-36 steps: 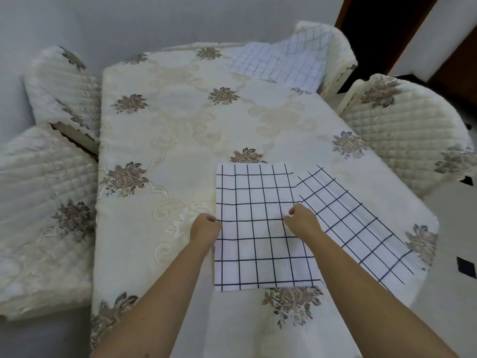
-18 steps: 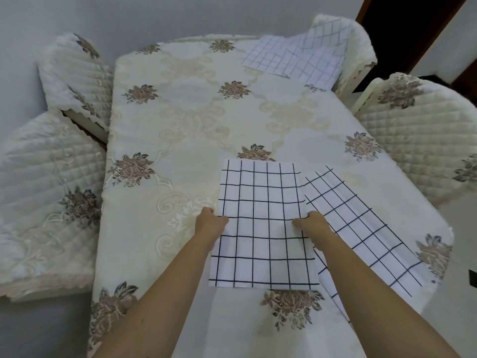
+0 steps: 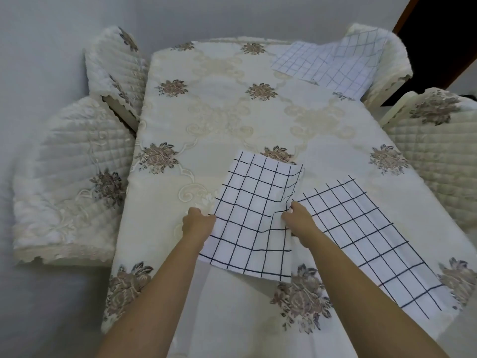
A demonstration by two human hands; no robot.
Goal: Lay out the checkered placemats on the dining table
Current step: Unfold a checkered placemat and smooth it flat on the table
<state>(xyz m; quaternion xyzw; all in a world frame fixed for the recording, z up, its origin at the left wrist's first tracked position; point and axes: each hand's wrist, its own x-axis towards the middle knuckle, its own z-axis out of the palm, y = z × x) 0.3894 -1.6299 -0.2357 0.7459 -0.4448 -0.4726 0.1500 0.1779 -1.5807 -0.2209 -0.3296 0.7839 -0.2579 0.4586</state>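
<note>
Left hand and right hand pinch the near placemat — lifted, rippled — just left of 1 flat placemat.

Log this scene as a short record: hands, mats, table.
left hand: grips held mat's left edge
right hand: grips its right edge
held mat: rumpled, far right corner raised
right mat: flat, askew, near table's right edge
far mats: far right corner, one against a chair
table: floral cloth
</note>
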